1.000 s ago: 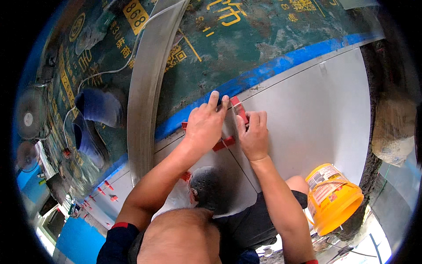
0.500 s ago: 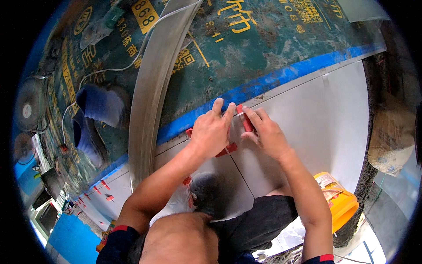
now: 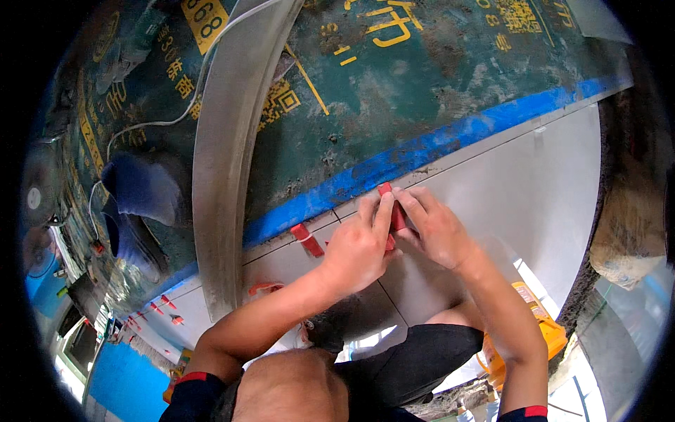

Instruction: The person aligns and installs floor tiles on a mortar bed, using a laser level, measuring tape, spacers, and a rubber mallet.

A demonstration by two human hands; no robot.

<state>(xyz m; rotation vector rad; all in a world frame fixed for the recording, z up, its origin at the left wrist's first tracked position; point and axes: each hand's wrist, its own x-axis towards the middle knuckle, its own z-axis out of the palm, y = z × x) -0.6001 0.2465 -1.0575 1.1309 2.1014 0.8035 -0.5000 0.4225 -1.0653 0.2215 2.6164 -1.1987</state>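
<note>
We note the red wedge point(image 3: 398, 219) between both hands, near the pale tiles' point(image 3: 527, 176) edge along the blue strip point(image 3: 450, 143). Long axis steep, upper end toward that edge, leaning slightly left. Right hand point(image 3: 439, 228) nearer; it appears to pinch the wedge. Left hand point(image 3: 357, 250), index extended, sits at its left side; we cannot tell its grip. Second red wedge point(image 3: 313, 247) lies farther left.

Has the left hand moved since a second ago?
Yes: judged against the red wedge to its left, which it partly hid before, the left hand has moved right.
</note>
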